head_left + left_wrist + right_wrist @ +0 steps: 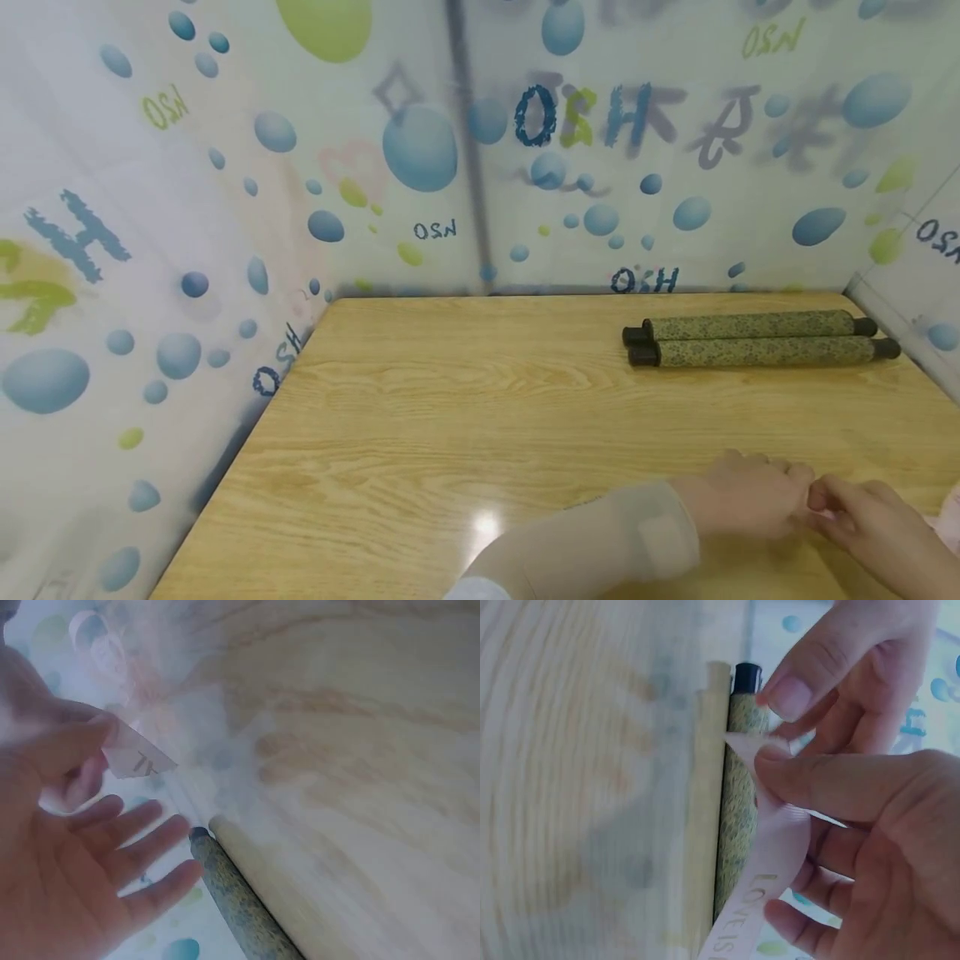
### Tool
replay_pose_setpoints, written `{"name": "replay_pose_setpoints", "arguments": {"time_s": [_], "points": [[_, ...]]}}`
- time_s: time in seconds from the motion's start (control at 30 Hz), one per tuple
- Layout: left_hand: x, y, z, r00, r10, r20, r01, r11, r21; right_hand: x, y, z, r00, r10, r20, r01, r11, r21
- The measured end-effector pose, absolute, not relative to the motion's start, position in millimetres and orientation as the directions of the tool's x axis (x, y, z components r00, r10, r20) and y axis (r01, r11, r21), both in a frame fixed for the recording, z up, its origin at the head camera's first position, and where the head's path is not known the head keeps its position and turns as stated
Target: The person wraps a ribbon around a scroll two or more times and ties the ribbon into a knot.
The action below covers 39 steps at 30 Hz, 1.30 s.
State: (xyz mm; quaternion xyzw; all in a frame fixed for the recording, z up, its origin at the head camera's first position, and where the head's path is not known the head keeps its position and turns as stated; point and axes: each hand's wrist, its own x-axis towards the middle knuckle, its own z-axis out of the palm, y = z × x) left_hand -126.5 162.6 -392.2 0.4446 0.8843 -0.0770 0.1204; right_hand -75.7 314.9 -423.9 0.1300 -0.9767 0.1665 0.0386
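Note:
My right hand point(877, 525) pinches a pink ribbon point(761, 870) between thumb and fingers, near its cut end. Gold letters run along the ribbon, which hangs down from the grip in the right wrist view. Close against the right hand is my left hand point(757, 496). Its fingers point(161, 832) are spread apart in the left wrist view, and its thumb point(791, 697) is beside the ribbon's end. Whether that thumb touches the ribbon cannot be told. A pointed ribbon tip point(139, 757) with marks on it sticks out between the hands.
Two rolled scrolls point(757, 337) in patterned green-gold covering with black end knobs lie side by side at the table's back right. The wood-grain table point(420, 417) meets a printed curtain point(360, 167) behind and at the left. Something pink point(951, 517) shows at the right edge.

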Motion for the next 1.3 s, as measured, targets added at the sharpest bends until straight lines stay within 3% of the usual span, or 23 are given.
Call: {"name": "replay_pose_setpoints", "arguments": {"time_s": [0.13, 0.33, 0.57, 0.73, 0.83, 1.0, 1.17, 1.3], "points": [[-133, 154, -388, -0.524, 0.785, -0.329, 0.838, 0.545, -0.033, -72, 302, -418, -0.972, -0.187, 0.145, -0.226, 0.913, -0.340], [-139, 133, -385, -0.469, 0.833, -0.293, 0.864, 0.502, 0.043, -73, 287, -417, -0.812, -0.288, 0.508, -0.452, 0.861, -0.233], [-141, 120, -377, -0.483, 0.826, -0.289, 0.849, 0.523, 0.074, -76, 275, -412, -0.802, -0.328, 0.498, -0.444, 0.886, -0.131], [-142, 110, -375, -0.523, 0.796, -0.304, 0.826, 0.562, 0.050, -78, 269, -412, -0.754, -0.364, 0.547, -0.481, 0.873, -0.083], [-146, 99, -374, -0.541, 0.786, -0.301, 0.817, 0.576, 0.037, -76, 264, -411, -0.808, -0.321, 0.494, -0.430, 0.895, -0.122], [-152, 78, -372, -0.571, 0.780, -0.257, 0.794, 0.604, 0.069, -75, 257, -407, -0.933, -0.219, 0.284, -0.287, 0.931, -0.227], [-160, 48, -368, -0.595, 0.773, -0.218, 0.764, 0.629, 0.146, -80, 253, -404, -0.966, -0.201, 0.165, -0.242, 0.926, -0.290], [-168, 22, -364, -0.631, 0.753, -0.189, 0.718, 0.658, 0.225, -83, 249, -404, -0.958, -0.222, 0.181, -0.266, 0.923, -0.278]]}}
